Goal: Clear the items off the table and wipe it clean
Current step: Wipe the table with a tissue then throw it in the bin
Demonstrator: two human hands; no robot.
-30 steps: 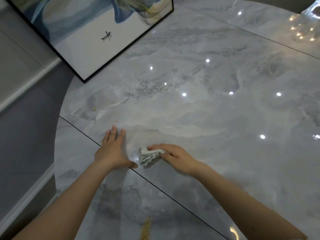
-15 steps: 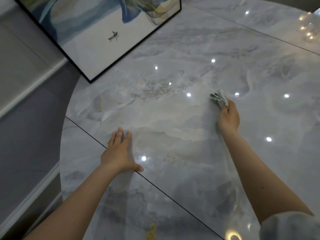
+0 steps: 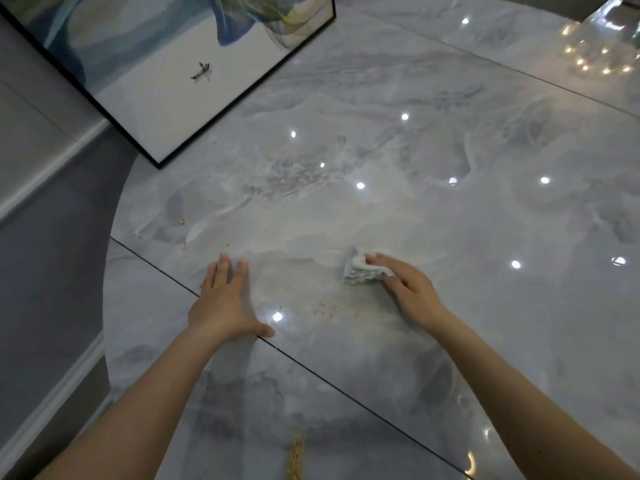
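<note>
Wiping under way: right hand (image 3: 414, 292) lies fingers-extended over a folded pale cloth (image 3: 362, 270), pressing it flat to the table (image 3: 485, 209). Fingers look nearly straight; whether the thumb hooks the cloth's edge cannot be told. Cloth juts out past the fingertips, on the side toward the left hand.

Left hand (image 3: 223, 303) rests palm-down with fingers together and thumb splayed, holding nothing, well apart from the cloth. It sits across a dark seam (image 3: 346, 389) in the tabletop.

Loose crumbs (image 3: 325, 308) lie between the two hands, nearer the right wrist. More specks sit beyond the left fingertips, and a yellowish strip (image 3: 295, 455) lies back between the forearms.

Judgement: cloth is soft, light and layered. It should slide easily on this glossy slab but may bunch or unfold if pushed from one edge. Best controlled with a flat palm over its middle. A framed picture (image 3: 166, 64) stands far beyond the left hand.
</note>
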